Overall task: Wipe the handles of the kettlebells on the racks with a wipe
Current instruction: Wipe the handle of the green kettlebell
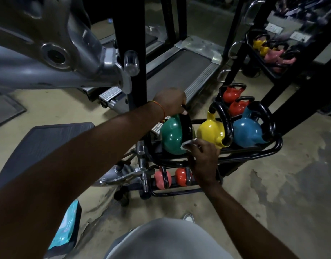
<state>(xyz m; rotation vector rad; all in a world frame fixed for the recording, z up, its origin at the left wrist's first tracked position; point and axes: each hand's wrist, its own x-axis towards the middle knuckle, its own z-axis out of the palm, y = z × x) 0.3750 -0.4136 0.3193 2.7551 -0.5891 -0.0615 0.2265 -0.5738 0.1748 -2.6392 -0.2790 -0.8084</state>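
Note:
A green kettlebell (pixel 171 136) with a black handle (pixel 186 128) sits at the left end of the black rack (pixel 254 153). My left hand (pixel 171 100) grips the far top of that handle. My right hand (pixel 205 157) pinches a white wipe (pixel 189 143) against the near base of the same handle. A yellow kettlebell (pixel 210 130) and a blue kettlebell (pixel 247 131) stand to the right on the same shelf. Two red kettlebells (pixel 234 99) sit behind them.
A lower shelf holds a pink kettlebell (pixel 160 178) and a red one (pixel 180 176). A treadmill (pixel 179 71) lies beyond the rack, grey machine arms (pixel 48 58) at the left. A teal wipe pack (pixel 66 227) lies on the floor. More kettlebells (pixel 271 51) show far right.

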